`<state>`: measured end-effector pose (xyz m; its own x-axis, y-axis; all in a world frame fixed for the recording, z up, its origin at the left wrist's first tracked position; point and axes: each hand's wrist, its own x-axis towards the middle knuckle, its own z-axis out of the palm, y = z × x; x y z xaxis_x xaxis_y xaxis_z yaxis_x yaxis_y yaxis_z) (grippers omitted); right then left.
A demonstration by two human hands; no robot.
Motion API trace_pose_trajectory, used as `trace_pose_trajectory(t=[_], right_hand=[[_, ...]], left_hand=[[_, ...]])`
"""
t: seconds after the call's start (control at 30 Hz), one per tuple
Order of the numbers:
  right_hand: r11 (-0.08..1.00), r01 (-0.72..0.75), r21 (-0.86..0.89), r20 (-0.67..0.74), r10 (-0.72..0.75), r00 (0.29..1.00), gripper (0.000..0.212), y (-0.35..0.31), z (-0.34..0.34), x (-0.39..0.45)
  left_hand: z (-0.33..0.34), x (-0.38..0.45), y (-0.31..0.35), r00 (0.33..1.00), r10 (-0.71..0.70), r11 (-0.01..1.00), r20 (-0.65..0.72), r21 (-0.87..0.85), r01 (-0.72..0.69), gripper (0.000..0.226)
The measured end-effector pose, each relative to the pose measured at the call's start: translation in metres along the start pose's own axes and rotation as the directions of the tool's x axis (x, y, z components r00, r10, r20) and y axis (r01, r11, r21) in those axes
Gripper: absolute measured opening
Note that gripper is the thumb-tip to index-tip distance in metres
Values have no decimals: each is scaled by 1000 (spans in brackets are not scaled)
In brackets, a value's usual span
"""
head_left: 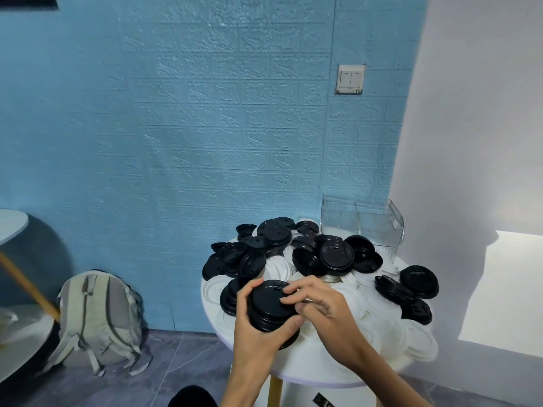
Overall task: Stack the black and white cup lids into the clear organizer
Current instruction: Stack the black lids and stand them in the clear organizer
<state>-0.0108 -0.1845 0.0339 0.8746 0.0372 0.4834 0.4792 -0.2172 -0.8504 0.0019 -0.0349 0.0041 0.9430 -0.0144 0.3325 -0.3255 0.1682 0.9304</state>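
left hand [258, 324] grips black lid stack [271, 306] to steady it | right hand [320, 306] pinches top lid, aligning | clear organizer [363, 224] holds none yet

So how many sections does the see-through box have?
2. The clear organizer at the table's far right has a left section and a right section, split by one divider. Both look empty.

Two hands, one clear organizer [363, 223] with two compartments, one round white table [308, 368], one grey backpack [101, 317], one wall switch [350, 79], and black and white lids too many to count.
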Motion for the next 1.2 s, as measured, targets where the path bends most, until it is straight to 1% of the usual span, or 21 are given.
trace_pose_trajectory(t=[0.1,0.2,0.23,0.3,0.37,0.43,0.47,0.53,0.6,0.7,0.77,0.83,0.9,1.03,1.13,1.2], right_hand=[[999,-34,10,63,33,997,31,0,-1,3],[1000,-23,-12,120,24,992,26,-3,-5,9],[1000,-21,-13,114,22,993,24,-3,-7,13],[999,-40,-35,49,42,998,21,0,-14,23],[990,-113,-88,-8,113,994,21,7,-24,33],[954,-190,-233,4,197,980,26,12,-31,41],[917,-200,-345,23,221,975,30,15,-33,44],[830,-163,-533,77,239,968,43,20,-32,46],[757,-132,-640,120,269,956,55,25,-26,48],[669,-120,-734,134,316,939,69,33,-14,49],[654,-117,-748,131,318,939,67,37,-6,48],[663,-114,-740,134,312,940,63,36,1,47],[675,-139,-724,129,331,935,63,35,7,47],[654,-184,-734,72,344,936,68,36,15,48],[620,-203,-758,21,334,942,69,36,19,49],[610,-223,-760,-2,341,940,70,38,20,49]], left_hand=[[-4,1,-3,1000,8,1000,-20,5,-8,80],[-9,1,-5,999,11,1000,-40,6,-11,84],[-11,0,-4,998,14,1000,-53,3,-14,86],[-16,0,-1,997,18,1000,-81,5,-18,88],[-22,1,0,995,28,999,-99,18,-26,86],[-29,2,0,993,32,999,-110,33,-29,81],[-32,3,-1,993,29,999,-116,37,-25,80],[-36,4,-2,992,19,999,-128,39,-14,79],[-38,3,-3,990,20,999,-138,35,-15,83],[-40,0,-3,990,29,999,-140,21,-26,89],[-43,-1,-4,990,28,1000,-138,7,-28,90],[-45,-1,-4,990,29,1000,-138,1,-29,94],[-47,0,-5,989,27,1000,-143,1,-27,91],[-49,1,-5,989,29,1000,-148,-6,-30,92],[-49,2,-8,989,37,999,-146,-4,-38,87],[-49,1,-9,988,36,999,-150,-11,-38,89]])
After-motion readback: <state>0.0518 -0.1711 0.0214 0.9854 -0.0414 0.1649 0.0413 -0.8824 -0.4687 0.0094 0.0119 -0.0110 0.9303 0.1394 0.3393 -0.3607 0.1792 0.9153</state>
